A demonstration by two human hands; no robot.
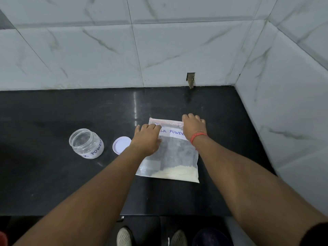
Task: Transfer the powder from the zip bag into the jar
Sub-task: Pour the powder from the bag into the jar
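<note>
1. Light is soft, even and cool; the tiled wall point(106, 50) is bright, while the black bench point(53, 183) stays dim.
2. A narrow vertical streak of glare point(135, 105) crosses the bench's polished top.
3. Shadows are faint and diffuse.
4. Wide-angle distortion bends tile joints and stretches the forearms at the edges.
5. The whole frame is slightly soft.

A glossy black stone countertop point(71, 107) runs into a corner of white, grey-veined marble-look wall tiles point(99, 50). At its back edge a small rectangular hole point(191, 77) breaks the tiling. A streak of light point(135, 105) reflects off the counter
</note>
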